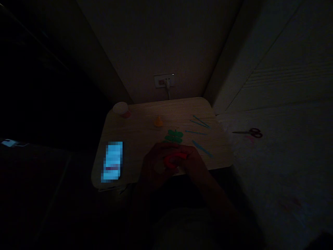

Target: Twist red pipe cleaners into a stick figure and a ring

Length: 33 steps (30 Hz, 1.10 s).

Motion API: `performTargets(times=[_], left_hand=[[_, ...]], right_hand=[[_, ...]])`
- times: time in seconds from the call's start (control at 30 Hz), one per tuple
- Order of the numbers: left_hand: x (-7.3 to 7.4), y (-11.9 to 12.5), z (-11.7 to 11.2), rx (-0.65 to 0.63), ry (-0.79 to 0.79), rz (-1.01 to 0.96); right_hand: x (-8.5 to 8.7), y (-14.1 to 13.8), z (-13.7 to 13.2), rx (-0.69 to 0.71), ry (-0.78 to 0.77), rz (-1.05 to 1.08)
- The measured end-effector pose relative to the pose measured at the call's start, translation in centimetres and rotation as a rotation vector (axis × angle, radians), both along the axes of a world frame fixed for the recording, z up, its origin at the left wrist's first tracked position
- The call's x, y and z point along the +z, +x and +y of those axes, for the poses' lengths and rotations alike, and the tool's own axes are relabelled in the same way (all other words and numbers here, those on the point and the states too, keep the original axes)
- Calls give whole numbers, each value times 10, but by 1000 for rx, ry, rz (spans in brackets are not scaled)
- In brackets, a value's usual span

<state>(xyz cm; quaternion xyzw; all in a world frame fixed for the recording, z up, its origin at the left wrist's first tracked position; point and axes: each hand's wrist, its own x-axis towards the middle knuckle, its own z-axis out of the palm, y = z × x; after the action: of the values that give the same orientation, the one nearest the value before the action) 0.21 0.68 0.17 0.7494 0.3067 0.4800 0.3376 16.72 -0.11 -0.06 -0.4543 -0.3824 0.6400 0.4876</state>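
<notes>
The room is very dark. Over the near edge of a small wooden table [137,128], my left hand [154,166] and my right hand [194,163] meet and together grip a curved red piece of soft material [173,159]. Just beyond the hands lies a flat green leaf-like shape [174,136]. Several thin blue sticks [201,147] are scattered to the right of it. A small orange lump [158,122] sits further back on the table.
A lit phone screen [112,161] lies at the table's front left. A white-lidded pot [121,109] stands at the back left corner. Scissors [249,132] rest on the pale surface to the right. A wall socket [163,81] with a cable sits behind the table.
</notes>
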Motion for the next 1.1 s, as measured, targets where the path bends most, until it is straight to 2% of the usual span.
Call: performTargets(times=[0.2, 0.33, 0.53, 0.63, 0.83, 1.0, 1.1], left_hand=[[-2, 1, -1, 47, -2, 1], [-4, 0, -2, 142, -68, -45], [-10, -6, 1, 207, -98, -67], [-8, -3, 1, 204, -121, -50], [-5, 5, 3, 246, -309, -156], [-1, 5, 2, 232, -419, -56], [3, 7, 1, 314, -452, 10]], right_hand=[[-1, 0, -1, 78, -11, 65], [-5, 5, 1, 135, 9, 151], [-8, 8, 4, -45, 81, 27], [-7, 5, 4, -82, 101, -20], [-10, 3, 3, -150, 134, -139], [-11, 5, 2, -185, 235, -270], [-9, 6, 0, -182, 343, -374]])
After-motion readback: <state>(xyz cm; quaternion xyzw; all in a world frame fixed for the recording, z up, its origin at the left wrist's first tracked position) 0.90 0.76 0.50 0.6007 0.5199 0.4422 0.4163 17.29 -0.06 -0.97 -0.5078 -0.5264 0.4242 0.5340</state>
